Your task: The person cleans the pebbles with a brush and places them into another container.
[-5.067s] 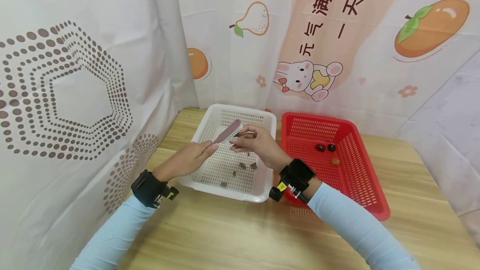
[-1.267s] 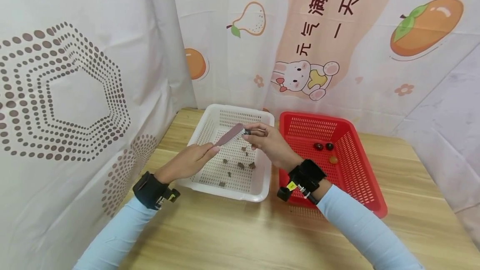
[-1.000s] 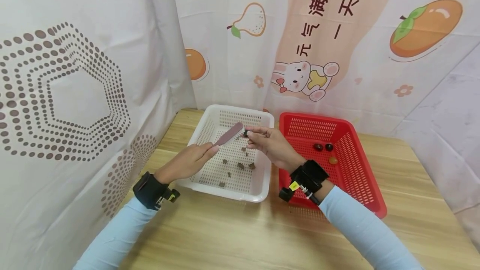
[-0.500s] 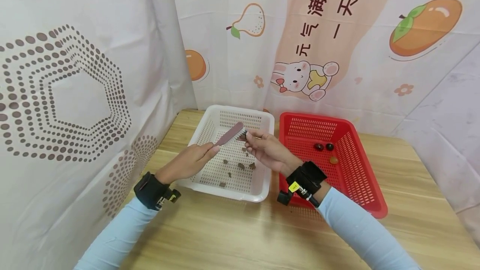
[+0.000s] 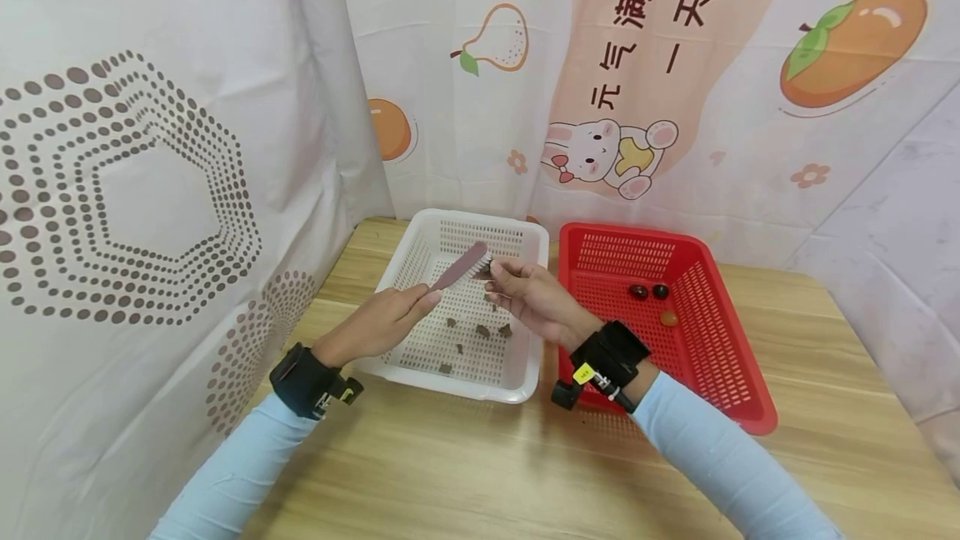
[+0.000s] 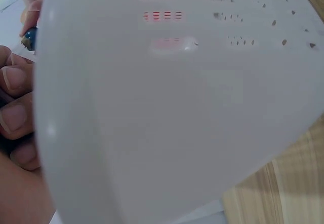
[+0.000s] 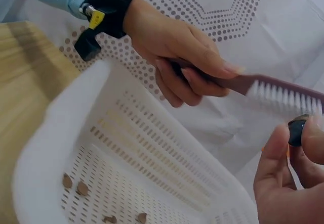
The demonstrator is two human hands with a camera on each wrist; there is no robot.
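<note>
My left hand (image 5: 378,323) grips the handle of a brush (image 5: 459,266) with a mauve back and white bristles. Thumb and fingers of my right hand (image 5: 531,294) pinch a small dark, shiny stone (image 7: 295,134) with some brown crust on it. In the right wrist view the bristles (image 7: 283,96) are at the stone's upper side, slightly blurred. Both hands are above a white perforated basket (image 5: 465,391), in which several brown crumbs (image 5: 482,331) lie. In the left wrist view the basket's wall hides most of the left hand (image 6: 17,113).
To the right stands a red perforated basket (image 5: 731,357) holding a dark red stone (image 5: 638,292), a black stone (image 5: 660,291) and an orange stone (image 5: 668,318). Both baskets are on a wooden table (image 5: 450,465). Printed curtains (image 5: 450,165) hang behind and to the left.
The right hand has turned the stone and its wrist has shifted slightly right since the oldest frame. Another brown crumb now lies in the white basket. The left hand keeps its grip on the brush.
</note>
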